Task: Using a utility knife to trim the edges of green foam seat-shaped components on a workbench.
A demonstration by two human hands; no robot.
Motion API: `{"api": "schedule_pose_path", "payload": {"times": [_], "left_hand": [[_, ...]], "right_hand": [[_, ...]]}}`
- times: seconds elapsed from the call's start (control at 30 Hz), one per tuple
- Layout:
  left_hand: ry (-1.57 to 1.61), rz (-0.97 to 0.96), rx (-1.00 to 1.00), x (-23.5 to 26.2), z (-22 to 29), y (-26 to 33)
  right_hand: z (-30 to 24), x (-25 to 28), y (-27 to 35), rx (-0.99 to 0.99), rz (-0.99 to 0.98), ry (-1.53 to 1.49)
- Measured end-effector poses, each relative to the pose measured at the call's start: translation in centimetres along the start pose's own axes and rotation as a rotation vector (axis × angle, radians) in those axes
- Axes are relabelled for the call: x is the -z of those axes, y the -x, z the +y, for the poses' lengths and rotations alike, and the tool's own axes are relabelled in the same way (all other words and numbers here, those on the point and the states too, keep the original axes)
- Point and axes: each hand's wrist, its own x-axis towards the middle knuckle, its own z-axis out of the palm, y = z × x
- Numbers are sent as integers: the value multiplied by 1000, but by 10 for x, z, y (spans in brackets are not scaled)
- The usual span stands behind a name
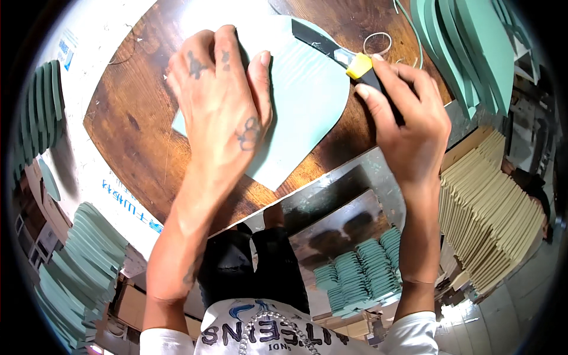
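A mint-green sheet (310,112) with a rounded right side and a pointed near corner lies flat on a brown wooden board (133,124). My left hand (222,94) rests on the sheet's left part, palm down, its thumb apart from the fingers, holding nothing. In my right hand (411,109) is a utility knife (360,66) with a yellow part and a long dark blade. The blade points up and left over the sheet's far right edge. Whether it touches the sheet, I cannot tell.
Thin offcut strips (378,42) lie beyond the knife. Green curved pieces (473,53) stand stacked at the far right, with cream sheets (491,207) below. More green stacks (83,266) are on the left, and green bundles (361,275) lie under the table edge.
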Motion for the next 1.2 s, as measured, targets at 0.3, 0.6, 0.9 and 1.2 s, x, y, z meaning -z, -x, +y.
{"api": "schedule_pose_path", "payload": {"times": [0.3, 0.6, 0.9, 1.2], "left_hand": [[-138, -52, -183, -7, -28, -50], [0, 95, -23, -1, -17, -27], [68, 101, -96, -4, -24, -41], [-175, -28, 18, -21, -27, -60]], "right_hand": [[-39, 6, 65, -109, 26, -44], [-38, 3, 38, -161, -44, -22], [0, 0, -20, 14, -19, 27], [-34, 9, 35, -139, -38, -13]]}}
